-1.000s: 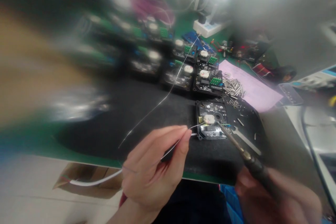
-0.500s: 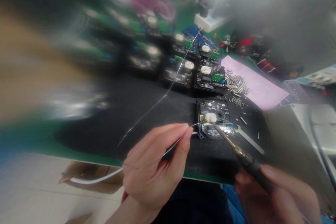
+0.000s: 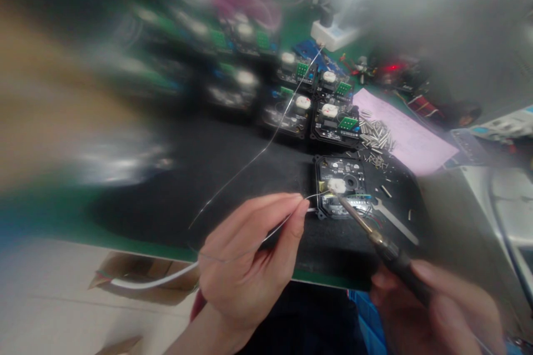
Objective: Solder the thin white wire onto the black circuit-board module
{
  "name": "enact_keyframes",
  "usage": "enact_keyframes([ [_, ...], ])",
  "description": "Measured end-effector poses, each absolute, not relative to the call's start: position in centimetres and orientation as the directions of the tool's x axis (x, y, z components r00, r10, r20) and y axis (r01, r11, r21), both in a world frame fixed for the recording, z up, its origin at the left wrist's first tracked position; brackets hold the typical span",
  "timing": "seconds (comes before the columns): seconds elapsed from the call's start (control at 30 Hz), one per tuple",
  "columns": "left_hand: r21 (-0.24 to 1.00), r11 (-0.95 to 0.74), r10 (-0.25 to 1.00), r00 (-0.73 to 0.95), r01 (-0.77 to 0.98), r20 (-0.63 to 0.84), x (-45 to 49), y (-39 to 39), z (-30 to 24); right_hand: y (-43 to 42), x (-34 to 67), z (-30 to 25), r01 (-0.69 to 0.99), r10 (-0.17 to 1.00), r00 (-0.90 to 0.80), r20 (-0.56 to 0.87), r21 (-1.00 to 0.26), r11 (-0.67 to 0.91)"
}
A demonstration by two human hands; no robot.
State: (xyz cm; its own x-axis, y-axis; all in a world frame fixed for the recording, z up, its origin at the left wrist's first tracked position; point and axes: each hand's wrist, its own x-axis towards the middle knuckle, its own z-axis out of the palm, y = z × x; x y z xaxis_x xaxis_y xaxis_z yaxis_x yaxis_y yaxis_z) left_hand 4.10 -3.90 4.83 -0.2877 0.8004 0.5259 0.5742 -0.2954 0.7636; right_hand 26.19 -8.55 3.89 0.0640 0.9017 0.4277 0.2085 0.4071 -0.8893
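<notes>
Thumb and forefinger of my left hand [image 3: 254, 249] pinch a thin solder wire [image 3: 275, 228], whose end reaches the black circuit board [image 3: 339, 169] beside its round white part [image 3: 336, 186]. The wire's other length loops back over the mat to the upper right. Held in my right hand [image 3: 441, 305] is a soldering iron [image 3: 387, 249]; its tip is at the white part, close to the solder's end. A white cable [image 3: 156, 282] passes behind my left hand to the board's left side. An open-end wrench [image 3: 395, 222] lies right of the board.
Several similar boards [image 3: 336, 122] stand in rows behind. Small metal pins [image 3: 377, 136] are heaped by a pink paper sheet [image 3: 410, 138]. A white power strip [image 3: 333, 36] sits farther back. Below the table's front edge is a cardboard box [image 3: 141, 272].
The whole view has shifted slightly. Both hands, the solder wire and the iron keep nearly the same place at the board.
</notes>
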Motion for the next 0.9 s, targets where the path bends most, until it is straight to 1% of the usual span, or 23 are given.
enact_keyframes([
  [0.1,0.761,-0.294,0.803,-0.282,0.578,0.525,4.1,-3.9,4.7,-8.5,25.9,3.6,0.174,0.869,0.047,0.492,-0.861,0.478],
  [0.27,0.764,-0.293,0.807,-0.279,0.575,0.52,4.1,-3.8,4.7,-8.0,25.4,3.8,0.206,0.844,0.103,0.526,-0.842,0.499],
  [0.47,0.756,-0.309,0.801,-0.271,0.577,0.534,4.0,-3.7,4.7,-8.2,26.5,3.4,0.123,0.872,-0.003,0.489,-0.866,0.485],
  [0.6,0.755,-0.307,0.811,-0.256,0.58,0.526,3.9,-3.6,4.5,-8.3,26.0,3.6,0.165,0.87,0.021,0.492,-0.86,0.483],
  [0.73,0.761,-0.31,0.804,-0.27,0.57,0.53,4.1,-3.5,4.6,-8.2,25.2,4.0,0.201,0.86,0.098,0.5,-0.857,0.475],
  [0.8,0.764,-0.31,0.805,-0.272,0.565,0.528,4.1,-3.6,4.7,-8.3,25.3,4.1,0.179,0.856,0.089,0.51,-0.853,0.489],
  [0.87,0.767,-0.305,0.807,-0.274,0.564,0.523,3.8,-3.9,4.7,-8.5,25.9,3.9,0.155,0.858,0.046,0.511,-0.852,0.499],
  [0.9,0.768,-0.303,0.806,-0.278,0.564,0.522,3.7,-4.0,4.7,-8.7,26.3,3.6,0.166,0.861,0.04,0.507,-0.853,0.495],
])
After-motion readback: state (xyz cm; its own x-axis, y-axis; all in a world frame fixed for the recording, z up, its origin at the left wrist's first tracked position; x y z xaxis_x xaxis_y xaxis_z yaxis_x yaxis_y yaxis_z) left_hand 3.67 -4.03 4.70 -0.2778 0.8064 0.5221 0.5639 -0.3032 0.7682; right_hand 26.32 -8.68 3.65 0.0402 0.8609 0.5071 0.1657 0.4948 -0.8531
